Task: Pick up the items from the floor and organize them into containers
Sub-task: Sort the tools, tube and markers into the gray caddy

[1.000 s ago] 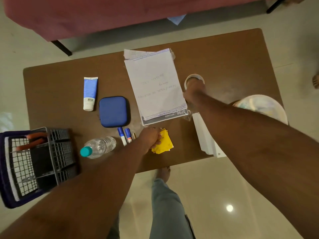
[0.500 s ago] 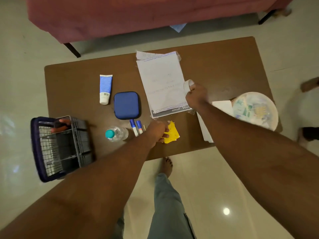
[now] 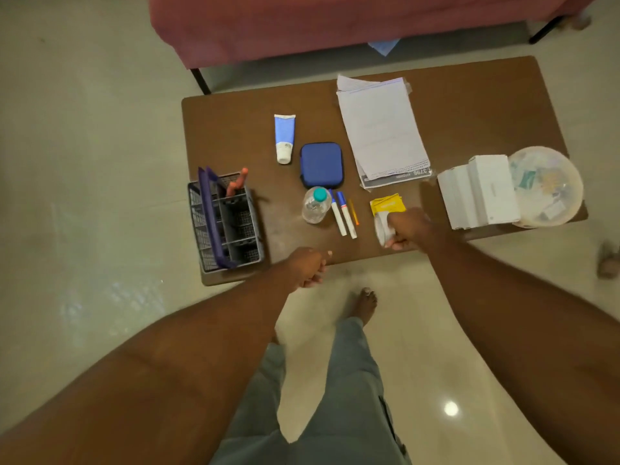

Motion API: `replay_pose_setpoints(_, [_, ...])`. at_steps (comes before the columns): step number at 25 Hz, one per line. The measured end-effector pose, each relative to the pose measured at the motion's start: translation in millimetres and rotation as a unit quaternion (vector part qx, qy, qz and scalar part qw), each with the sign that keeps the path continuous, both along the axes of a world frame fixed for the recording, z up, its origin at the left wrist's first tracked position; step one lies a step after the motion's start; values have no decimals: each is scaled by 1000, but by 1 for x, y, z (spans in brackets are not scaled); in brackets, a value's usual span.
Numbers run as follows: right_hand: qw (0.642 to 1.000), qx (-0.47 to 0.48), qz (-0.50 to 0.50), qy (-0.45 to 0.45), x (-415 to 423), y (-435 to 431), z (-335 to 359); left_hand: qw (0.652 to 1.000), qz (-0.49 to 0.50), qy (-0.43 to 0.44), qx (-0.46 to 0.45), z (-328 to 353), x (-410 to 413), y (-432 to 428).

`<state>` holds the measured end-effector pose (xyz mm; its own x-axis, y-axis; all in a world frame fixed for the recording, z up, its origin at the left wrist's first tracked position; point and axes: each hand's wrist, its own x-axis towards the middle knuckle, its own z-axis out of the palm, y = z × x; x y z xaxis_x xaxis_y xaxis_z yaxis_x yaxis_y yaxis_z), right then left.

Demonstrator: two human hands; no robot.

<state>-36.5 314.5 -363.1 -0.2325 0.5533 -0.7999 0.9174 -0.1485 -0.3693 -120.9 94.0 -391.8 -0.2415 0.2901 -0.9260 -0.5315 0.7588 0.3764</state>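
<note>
Pale floor tiles (image 3: 84,129) surround a low brown table (image 3: 469,95), and a red-covered piece of furniture (image 3: 302,25) stands beyond its far edge. Far to the left of our grip, at the table's left end, stands a grey basket (image 3: 201,226) with a purple handle. Something orange-handled (image 3: 236,184) sticks up from one of its far compartments. Our left hand (image 3: 307,268) hangs at the near table edge just right of the basket, fingers loosely curled and holding nothing. Beyond that hand lie a blue and white tube (image 3: 284,137) and a blue zipped case (image 3: 321,164). Nearer to it are a clear bottle (image 3: 315,204) with a teal cap, two blue-capped markers (image 3: 342,213) and a thin orange pen (image 3: 353,211), side by side. A stack of papers (image 3: 382,129) lies well beyond our right hand (image 3: 411,229). That hand is over the near edge, its fingers curled round a white roll (image 3: 382,229) that shows at the left side of the fist. We cannot tell whether the roll rests on the table. Just beyond the roll a yellow packet (image 3: 387,204) lies flat. To the right of the grip white boxes (image 3: 479,193) are stacked, and just past them sits a round clear bowl (image 3: 570,162) holding small bits.
</note>
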Motion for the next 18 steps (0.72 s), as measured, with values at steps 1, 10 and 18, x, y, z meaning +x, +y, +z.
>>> replay_pose_setpoints(1, [1000,-27,-5,-3,1,-17,1,1000,-6,-5,-1,0,1,-18])
replay_pose_setpoints(10, [983,-167,79,20,-73,-128,8,1000,24,1,-15,10,-37,-122])
replay_pose_setpoints(18, [968,-211,22,136,-151,-189,8,998,61,-9,-30,7,-70,-180])
